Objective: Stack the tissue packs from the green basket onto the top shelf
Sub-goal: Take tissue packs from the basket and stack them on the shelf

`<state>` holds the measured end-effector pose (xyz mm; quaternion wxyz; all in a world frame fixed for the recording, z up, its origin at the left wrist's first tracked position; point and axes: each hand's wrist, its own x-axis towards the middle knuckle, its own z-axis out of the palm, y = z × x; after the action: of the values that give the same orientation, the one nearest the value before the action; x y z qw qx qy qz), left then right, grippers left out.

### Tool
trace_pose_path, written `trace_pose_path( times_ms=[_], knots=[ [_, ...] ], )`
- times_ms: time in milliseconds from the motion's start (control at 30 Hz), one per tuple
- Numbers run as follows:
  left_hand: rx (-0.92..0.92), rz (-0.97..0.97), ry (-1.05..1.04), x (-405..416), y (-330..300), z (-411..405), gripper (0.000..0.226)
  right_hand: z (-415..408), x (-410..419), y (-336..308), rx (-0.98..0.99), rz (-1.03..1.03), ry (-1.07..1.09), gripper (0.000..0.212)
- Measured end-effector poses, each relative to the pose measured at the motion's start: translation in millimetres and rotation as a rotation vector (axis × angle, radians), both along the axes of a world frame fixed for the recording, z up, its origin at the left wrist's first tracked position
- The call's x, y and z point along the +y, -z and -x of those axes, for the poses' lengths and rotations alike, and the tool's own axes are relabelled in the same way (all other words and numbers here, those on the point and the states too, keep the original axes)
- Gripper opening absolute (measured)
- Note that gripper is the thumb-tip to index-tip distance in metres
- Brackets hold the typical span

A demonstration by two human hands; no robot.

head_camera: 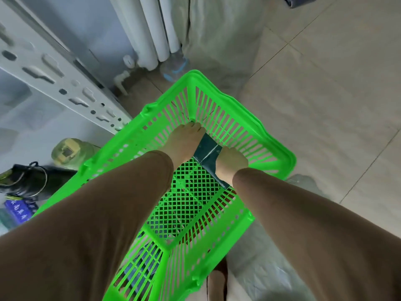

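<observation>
A bright green slatted basket (273,146) stands on the floor below me. Both my arms, in brown sleeves, reach down into it. Dark blue tissue packs (207,152) lie against the basket's far right wall. My left hand (184,141) lies over the far end of the packs with its fingertips down at the basket's far corner. My right hand (231,162) grips the near end of the packs, fingers curled over them. The rest of the basket's mesh floor shows bare. The top shelf is out of view.
A pale metal shelf upright (65,83) with slots runs diagonally at the left. Below it sit a yellowish jar (69,152), a black shoe (28,181) and a blue box (18,210). White pipes (149,33) stand behind. Tiled floor (325,94) spreads to the right.
</observation>
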<state>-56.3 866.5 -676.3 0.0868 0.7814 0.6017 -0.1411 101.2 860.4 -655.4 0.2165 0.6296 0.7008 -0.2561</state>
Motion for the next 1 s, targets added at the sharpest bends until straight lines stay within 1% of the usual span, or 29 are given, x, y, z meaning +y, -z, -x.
trace_pose_path(
  times_ms=[67,100,167,233,267,300,367,400,467,533,600,667,733,800,833,900,1000],
  knots=[
    [0.021,-0.011,0.017,6.4,15.1,-0.3,0.063,4.7,-3.4,14.0,0.001,-0.029,0.041,0.034],
    [0.038,-0.013,0.019,7.6,20.0,-0.2,0.066,5.4,-6.3,19.5,0.002,-0.056,0.025,0.035],
    [0.067,-0.019,0.014,7.5,25.3,0.1,0.075,5.8,-13.4,28.7,-0.014,-0.101,-0.043,0.044],
    [0.111,-0.018,0.011,4.8,26.1,1.4,0.079,4.6,-17.9,34.8,-0.028,-0.101,-0.082,0.052],
    [0.14,-0.017,0.012,2.9,25.1,3.2,0.077,3.9,-17.8,35.9,-0.033,-0.077,-0.079,0.053],
    [0.176,-0.019,0.02,0.8,22.7,5.3,0.07,3.3,-16.3,36.0,-0.057,-0.045,-0.073,0.05],
    [0.257,-0.022,0.046,-7.1,14.9,9.8,0.054,1.4,-14.9,30.4,-0.136,0.028,-0.106,0.037],
    [0.268,-0.024,0.049,-13.8,9.7,11.8,0.049,0.7,-15.6,24.4,-0.16,0.041,-0.144,0.035],
    [0.225,-0.037,0.014,-32.6,-5.0,17.3,0.039,-1.2,-20.9,5.6,-0.145,0.013,-0.215,0.035],
    [0.149,-0.022,-0.082,-59.1,-28.2,25.0,0.042,-4.9,-25.8,-23.0,-0.045,0.008,-0.208,0.044],
    [0.055,0.012,-0.237,-92.0,-64.6,33.9,0.052,-10.5,-27.0,-64.4,0.105,0.036,-0.185,0.049],
    [-0.035,-0.001,-0.387,-127.1,-112.7,45.8,0.054,-12.5,-25.4,-115.0,0.234,0.068,-0.214,0.049],
    [-0.169,-0.018,-0.517,-163.0,-169.4,60.9,0.048,-8.0,-27.4,-172.3,0.342,0.11,-0.261,0.052],
    [-0.336,-0.01,-0.633,-199.6,-231.3,80.0,0.041,3.2,-34.7,-230.6,0.422,0.105,-0.318,0.054],
    [-0.388,-0.032,-0.685,-217.8,-263.4,92.0,0.041,11.7,-39.9,-260.1,0.464,0.091,-0.346,0.055],
    [-0.407,-0.115,-0.796,-255.3,-326.7,118.6,0.048,32.4,-53.1,-316.1,0.592,0.077,-0.345,0.057],
    [-0.515,-0.214,-0.944,-314.5,-420.0,166.1,0.049,79.3,-80.9,-396.2,0.843,0.111,-0.237,0.059]
  ],
)
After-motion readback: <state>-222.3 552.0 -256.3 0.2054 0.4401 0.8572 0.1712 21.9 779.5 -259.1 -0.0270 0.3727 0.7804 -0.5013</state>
